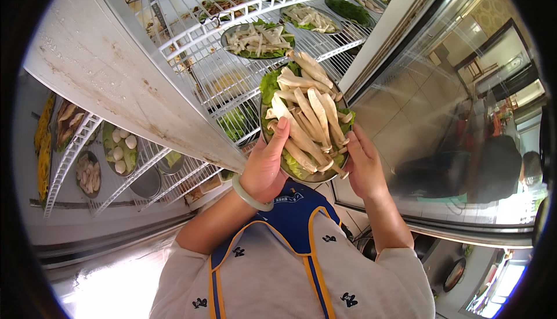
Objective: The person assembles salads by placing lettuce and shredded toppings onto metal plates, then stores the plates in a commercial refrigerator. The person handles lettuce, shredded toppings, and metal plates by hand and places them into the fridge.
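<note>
An oval plate (297, 174) is held in front of my chest, tilted toward me. Long pale mushrooms (310, 116) with thick stems lie heaped on it over green lettuce leaves (269, 86). My left hand (264, 168) grips the plate's near left edge, its thumb on top beside the mushrooms and its other fingers mostly hidden. At the right edge, my right hand (365, 162) clasps the rim, with fingers partly behind it. A pale bangle (252, 196) circles my left wrist.
Ahead is an open refrigerator with white wire shelves (255, 6). A plate of pale strips (258, 40) and other filled plates stand there. A white upright panel (116, 64) divides off left shelves holding a plate of round white items (120, 151). A glass door (441, 104) stands at the right.
</note>
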{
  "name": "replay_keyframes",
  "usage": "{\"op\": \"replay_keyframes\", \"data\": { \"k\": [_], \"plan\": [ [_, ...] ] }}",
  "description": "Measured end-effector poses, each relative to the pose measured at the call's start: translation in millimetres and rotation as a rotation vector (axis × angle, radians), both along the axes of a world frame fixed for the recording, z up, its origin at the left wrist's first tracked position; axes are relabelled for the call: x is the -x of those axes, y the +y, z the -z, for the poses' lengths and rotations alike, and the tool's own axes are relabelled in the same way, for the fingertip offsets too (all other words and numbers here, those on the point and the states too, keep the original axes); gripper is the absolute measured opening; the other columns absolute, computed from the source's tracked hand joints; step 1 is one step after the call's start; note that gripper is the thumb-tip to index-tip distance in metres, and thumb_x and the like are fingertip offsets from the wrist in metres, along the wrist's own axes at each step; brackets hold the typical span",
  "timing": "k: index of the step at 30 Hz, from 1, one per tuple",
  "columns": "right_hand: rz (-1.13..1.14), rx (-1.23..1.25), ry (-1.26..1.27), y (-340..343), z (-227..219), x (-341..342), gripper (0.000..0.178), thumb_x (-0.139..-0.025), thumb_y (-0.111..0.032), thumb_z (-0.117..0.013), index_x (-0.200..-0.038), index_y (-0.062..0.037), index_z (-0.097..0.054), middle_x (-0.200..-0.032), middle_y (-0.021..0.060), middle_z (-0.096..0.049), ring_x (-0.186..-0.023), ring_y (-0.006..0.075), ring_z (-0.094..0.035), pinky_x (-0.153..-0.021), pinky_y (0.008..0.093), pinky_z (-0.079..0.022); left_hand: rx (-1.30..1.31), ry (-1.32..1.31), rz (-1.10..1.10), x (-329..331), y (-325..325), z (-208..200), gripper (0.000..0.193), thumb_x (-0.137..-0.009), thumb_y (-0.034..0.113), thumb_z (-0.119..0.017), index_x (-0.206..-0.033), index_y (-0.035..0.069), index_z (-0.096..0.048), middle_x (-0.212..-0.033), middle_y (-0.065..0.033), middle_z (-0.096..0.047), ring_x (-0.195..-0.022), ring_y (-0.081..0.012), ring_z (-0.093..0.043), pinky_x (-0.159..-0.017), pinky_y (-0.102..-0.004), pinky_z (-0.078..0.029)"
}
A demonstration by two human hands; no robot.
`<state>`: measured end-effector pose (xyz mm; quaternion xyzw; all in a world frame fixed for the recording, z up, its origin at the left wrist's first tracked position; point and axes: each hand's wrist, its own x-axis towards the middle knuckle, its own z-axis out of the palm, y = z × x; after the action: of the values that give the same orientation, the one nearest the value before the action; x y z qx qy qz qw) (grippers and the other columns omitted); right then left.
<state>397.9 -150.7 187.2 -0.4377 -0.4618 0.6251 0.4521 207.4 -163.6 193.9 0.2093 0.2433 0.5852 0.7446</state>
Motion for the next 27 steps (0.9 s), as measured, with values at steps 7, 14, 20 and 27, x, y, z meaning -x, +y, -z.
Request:
{"op": "replay_keyframes", "data": {
  "k": [7,14,20,27],
  "plan": [
    [0.086,0.044,0.221,11.2,-44.0,-26.2,0.043,-0.099,-0.019,-0.046,-0.135,0.0055,-0.046,-0.119,0.0156,-0.062,-0.101,0.0200,-0.064,-0.085,0.0304,-0.052,-0.186,0.266,0.242,21.7,-21.6,-17.8,0.076,-0.098,0.060,-0.031,-0.152,0.013,-0.008,-0.146,-0.0140,-0.033,-0.128,-0.0280,-0.047,-0.101,-0.0433,-0.043],
    [-0.047,-0.133,0.209,56.8,-135.8,-49.6,0.039,-0.097,-0.023,-0.051,-0.123,0.0043,-0.056,-0.113,0.0142,-0.064,-0.099,0.0200,-0.065,-0.088,0.0321,-0.053,-0.527,0.591,0.331,86.3,-60.3,-45.5,0.048,-0.101,0.026,-0.051,-0.138,-0.002,-0.040,-0.135,-0.0168,-0.052,-0.119,-0.0244,-0.056,-0.097,-0.0362,-0.046],
    [-0.153,-0.256,0.074,143.7,-193.0,-10.6,0.026,-0.094,-0.015,-0.052,-0.111,0.0040,-0.060,-0.107,0.0132,-0.065,-0.096,0.0211,-0.065,-0.088,0.0355,-0.054,-0.555,0.831,-0.143,137.8,-100.1,-82.0,0.044,-0.098,0.031,-0.054,-0.116,-0.008,-0.049,-0.106,-0.0248,-0.064,-0.087,-0.0260,-0.071,-0.074,-0.0330,-0.060],
    [-0.538,-0.109,-0.027,262.9,-209.2,90.4,0.023,-0.098,-0.007,-0.044,-0.113,0.0095,-0.049,-0.103,0.0185,-0.063,-0.085,0.0233,-0.069,-0.076,0.0346,-0.063,-0.394,1.163,-0.802,174.3,-129.5,-115.5,0.036,-0.098,0.034,-0.054,-0.103,-0.001,-0.057,-0.077,-0.0120,-0.069,-0.048,-0.0105,-0.058,-0.044,-0.0195,-0.044]
  ]
}}
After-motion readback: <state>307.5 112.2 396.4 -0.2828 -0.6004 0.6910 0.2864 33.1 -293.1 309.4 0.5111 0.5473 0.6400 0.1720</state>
